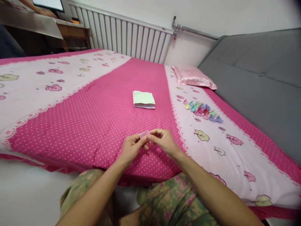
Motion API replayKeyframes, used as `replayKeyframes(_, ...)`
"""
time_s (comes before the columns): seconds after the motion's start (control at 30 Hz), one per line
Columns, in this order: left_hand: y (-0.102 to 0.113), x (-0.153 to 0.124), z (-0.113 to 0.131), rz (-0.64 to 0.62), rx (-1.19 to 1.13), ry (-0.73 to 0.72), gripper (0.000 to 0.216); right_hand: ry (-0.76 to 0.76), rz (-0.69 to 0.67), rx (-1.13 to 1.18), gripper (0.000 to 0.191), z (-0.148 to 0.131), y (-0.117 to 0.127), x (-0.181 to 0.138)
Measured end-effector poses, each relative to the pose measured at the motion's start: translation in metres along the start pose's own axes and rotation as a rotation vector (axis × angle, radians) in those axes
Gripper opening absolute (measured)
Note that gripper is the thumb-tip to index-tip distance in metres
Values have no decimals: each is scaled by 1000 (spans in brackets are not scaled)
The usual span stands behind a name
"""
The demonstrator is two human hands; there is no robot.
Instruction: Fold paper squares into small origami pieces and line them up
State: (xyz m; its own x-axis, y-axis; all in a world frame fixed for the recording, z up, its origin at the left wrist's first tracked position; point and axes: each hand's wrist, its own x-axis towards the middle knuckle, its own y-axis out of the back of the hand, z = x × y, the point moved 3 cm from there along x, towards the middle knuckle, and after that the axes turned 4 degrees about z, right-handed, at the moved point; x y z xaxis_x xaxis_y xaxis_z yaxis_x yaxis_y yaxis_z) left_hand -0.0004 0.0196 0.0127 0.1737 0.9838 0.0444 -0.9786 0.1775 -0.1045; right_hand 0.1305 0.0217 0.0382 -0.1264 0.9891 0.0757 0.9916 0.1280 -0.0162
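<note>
Both of my hands meet over the near edge of the bed and pinch a small folded pink paper (144, 134) between them. My left hand (132, 147) grips its left end with thumb and fingertips. My right hand (164, 140) holds the right end, fingers curled. Farther up the bed lies a stack of square paper sheets (143, 99) with a pale green sheet on top. To the right sits a cluster of several small folded paper pieces (203, 110) in mixed colours.
The bed carries a pink dotted sheet (98, 119) with pale floral borders. A pink satin pillow (192, 77) lies near the grey headboard (258, 81). A white radiator (124, 37) runs along the far wall. A desk with another person's arm (35, 9) is at top left.
</note>
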Motion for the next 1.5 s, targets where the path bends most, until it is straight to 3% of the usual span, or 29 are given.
replayKeyframes(0.1, 0, 3, -4, 1, 22, 15, 27, 34, 11, -53, 16, 0, 3, 1)
replayKeyframes(0.2, 3, 4, -7, 17, 213, -34, 31, 112, 15, -165, 14, -1, 7, 2)
replayKeyframes(0.33, 8, 3, -5, 145, 569, -213, 30, 221, 94, -424, 13, 1, 13, 4)
replayKeyframes(0.53, 13, 1, 0, 298, 755, -363, 24, 265, 145, -614, 11, 17, 13, 8)
replayKeyframes(0.93, 8, 7, -5, 271, 757, -330, 18, 187, 124, -738, 15, 26, 11, 11)
replayKeyframes(1.5, 6, 5, -2, 264, 771, -357, 17, 188, 126, -645, 16, 19, 9, 8)
